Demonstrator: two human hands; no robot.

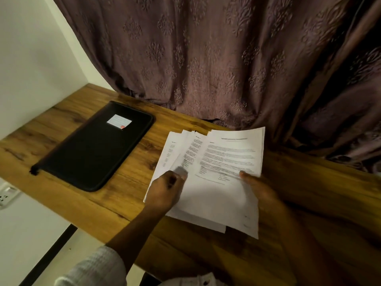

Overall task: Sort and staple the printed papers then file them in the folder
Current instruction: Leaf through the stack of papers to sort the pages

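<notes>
Fig.: my L hand [165, 190] is pinching the fanned printed papers [222, 195]; my R hand [260, 188] is gripping their right edge, w/ black folder [92, 149] lying apart.

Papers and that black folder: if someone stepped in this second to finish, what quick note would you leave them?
Left hand: fingers curled on the fanned papers, seemingly pinching a lower sheet, though that spot is blurred.
Right hand: holds the right edge of the top sheets, thumb on top.
Folder: closed, flat on the wooden table, left of the papers, untouched.
Done: sorting looks under way, with the sheets fanned out.
Left: finish sorting, staple, file in the folder. No stapler is in view.
</notes>
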